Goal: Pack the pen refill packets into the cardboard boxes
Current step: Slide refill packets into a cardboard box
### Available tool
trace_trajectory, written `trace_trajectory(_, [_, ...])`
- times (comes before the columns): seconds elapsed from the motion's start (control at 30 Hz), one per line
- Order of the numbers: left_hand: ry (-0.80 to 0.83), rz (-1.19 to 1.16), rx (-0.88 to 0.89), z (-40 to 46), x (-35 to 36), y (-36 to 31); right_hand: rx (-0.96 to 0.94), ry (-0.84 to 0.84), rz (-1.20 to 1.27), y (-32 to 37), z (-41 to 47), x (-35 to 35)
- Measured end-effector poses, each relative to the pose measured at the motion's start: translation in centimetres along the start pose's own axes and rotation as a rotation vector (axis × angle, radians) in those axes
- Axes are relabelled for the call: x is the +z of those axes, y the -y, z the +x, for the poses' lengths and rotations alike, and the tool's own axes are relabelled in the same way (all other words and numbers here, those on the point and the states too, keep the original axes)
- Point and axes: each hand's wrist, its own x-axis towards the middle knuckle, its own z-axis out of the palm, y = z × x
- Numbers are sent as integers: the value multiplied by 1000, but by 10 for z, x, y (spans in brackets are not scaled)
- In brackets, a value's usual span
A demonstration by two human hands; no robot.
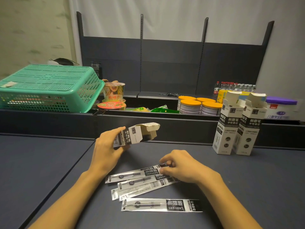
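now three boxes (234,129), five refill packets (162,204)

A shop: slotted display shelving (171,52) stocked with tins (189,106) and bottled water (234,87)

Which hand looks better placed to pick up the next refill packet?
The right hand: its fingers already rest on the fanned refill packets on the table. The left hand is busy holding the open cardboard box above them.

One head-worn camera looks forward and down over the desk (49,162), close above the forearms, facing the dark shelf unit (165,63) behind.
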Motion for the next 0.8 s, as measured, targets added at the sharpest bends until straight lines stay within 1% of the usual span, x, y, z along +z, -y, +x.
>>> trace_trajectory(0.17, [-5,-1,4,-1,-1,0,3,-14,-12,0,-1,-2])
trace_trajectory(0.27, [-5,-3,-2,0,-1,0,-6,-29,110,3,-6,-7])
trace_trajectory(0.4, [-14,-10,-19,0,-1,0,-71,-96,433,8,-12,-18])
trace_trajectory(0.57, [-30,-18,-35,0,-1,2,-151,-154,1013,21,-23,-30])
trace_trajectory(0.67, [-40,-21,-41,0,-1,4,-189,-216,1182,24,-27,-38])
trace_trajectory(0.8, [-58,-29,-50,1,-1,4,-230,-397,1348,21,-33,-50])
